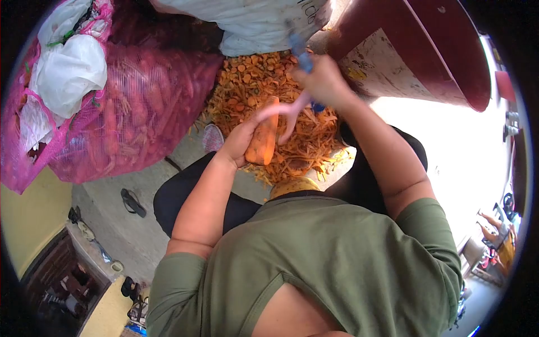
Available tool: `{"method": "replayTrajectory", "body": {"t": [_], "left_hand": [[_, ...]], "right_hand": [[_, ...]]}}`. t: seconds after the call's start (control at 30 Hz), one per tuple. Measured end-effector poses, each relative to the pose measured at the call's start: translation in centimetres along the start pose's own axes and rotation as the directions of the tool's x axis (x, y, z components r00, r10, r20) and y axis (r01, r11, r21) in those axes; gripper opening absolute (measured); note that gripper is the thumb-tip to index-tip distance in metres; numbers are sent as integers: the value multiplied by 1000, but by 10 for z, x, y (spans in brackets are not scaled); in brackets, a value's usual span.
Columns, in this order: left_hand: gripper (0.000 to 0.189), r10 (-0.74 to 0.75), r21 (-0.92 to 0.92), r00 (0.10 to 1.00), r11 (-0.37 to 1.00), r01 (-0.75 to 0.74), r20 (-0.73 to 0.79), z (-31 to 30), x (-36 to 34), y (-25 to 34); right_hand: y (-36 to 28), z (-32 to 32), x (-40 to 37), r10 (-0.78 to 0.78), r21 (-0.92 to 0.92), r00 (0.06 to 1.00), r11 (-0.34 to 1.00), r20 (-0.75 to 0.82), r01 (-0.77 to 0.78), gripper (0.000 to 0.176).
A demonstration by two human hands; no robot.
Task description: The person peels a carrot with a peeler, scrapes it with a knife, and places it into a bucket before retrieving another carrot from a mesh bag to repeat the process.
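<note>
My left hand is closed around a thick orange carrot, held upright over the heap of peelings. My right hand is a fist, blurred by motion, just up and right of the carrot. From the fist a pink Y-shaped peeler reaches toward the carrot, its prongs overlapping the carrot's edge in this view. A blurred blue piece also sticks out above the fist. Beneath both hands lies a heap of carrot peelings, with round orange pieces on its far side.
Pink mesh sacks full of carrots stand at the left, with white plastic on top. A white sack is behind the heap. A large maroon drum leans in at the right. A dark flip-flop lies on the floor.
</note>
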State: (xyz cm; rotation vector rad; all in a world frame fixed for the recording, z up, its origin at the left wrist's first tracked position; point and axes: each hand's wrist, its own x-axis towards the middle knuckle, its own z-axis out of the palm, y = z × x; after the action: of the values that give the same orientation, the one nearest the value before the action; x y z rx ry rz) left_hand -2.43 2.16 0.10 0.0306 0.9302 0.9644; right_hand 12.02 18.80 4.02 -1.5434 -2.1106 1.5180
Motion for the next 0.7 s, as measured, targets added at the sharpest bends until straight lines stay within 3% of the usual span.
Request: {"method": "replayTrajectory", "body": {"t": [0.07,0.1,0.17,0.2,0.23,0.27,0.3,0.33,0.43,0.5,0.57,0.63,0.7], "left_hand": [[38,3,-119,1000,993,-1,16,2,4,-3],[38,-2,-90,1000,996,1,-10,5,5,-4],[37,-12,-30,998,999,10,-63,12,5,-7],[38,34,60,999,998,-36,29,6,5,-10],[39,40,67,999,997,-41,23,10,3,-10],[40,45,73,999,996,-46,18,16,0,-7],[41,50,79,999,996,-51,11,19,-1,-6],[45,61,76,996,995,-66,67,15,-1,-6],[45,37,99,996,994,-45,82,14,-3,-1],[43,46,5,999,999,-46,-16,12,2,-1],[41,39,-63,998,997,-42,-54,12,4,-3],[40,22,-105,999,994,-25,-25,19,5,-3],[39,27,19,998,999,-28,57,20,-2,-3]], "right_hand": [[-13,20,-26,-73,-33,984,996,164,79,24],[-23,22,-37,-94,-60,978,992,187,107,22],[-14,26,-32,-129,-139,986,980,109,143,22],[-7,22,-23,-92,-160,994,982,57,101,22],[3,14,-8,-57,-178,998,982,3,57,22],[22,8,10,-70,-114,983,992,-167,51,24],[32,-12,26,-23,-261,982,965,-190,-28,25],[50,-25,42,-43,-323,949,944,-312,-64,26],[34,-33,33,-72,-255,939,967,-337,-17,25],[11,-10,5,-31,-38,997,999,-66,29,24],[-11,11,-23,-103,-143,987,982,125,120,24],[-13,20,-31,-136,-174,980,972,145,160,23],[3,16,-13,-95,-142,995,985,28,98,23]]}}
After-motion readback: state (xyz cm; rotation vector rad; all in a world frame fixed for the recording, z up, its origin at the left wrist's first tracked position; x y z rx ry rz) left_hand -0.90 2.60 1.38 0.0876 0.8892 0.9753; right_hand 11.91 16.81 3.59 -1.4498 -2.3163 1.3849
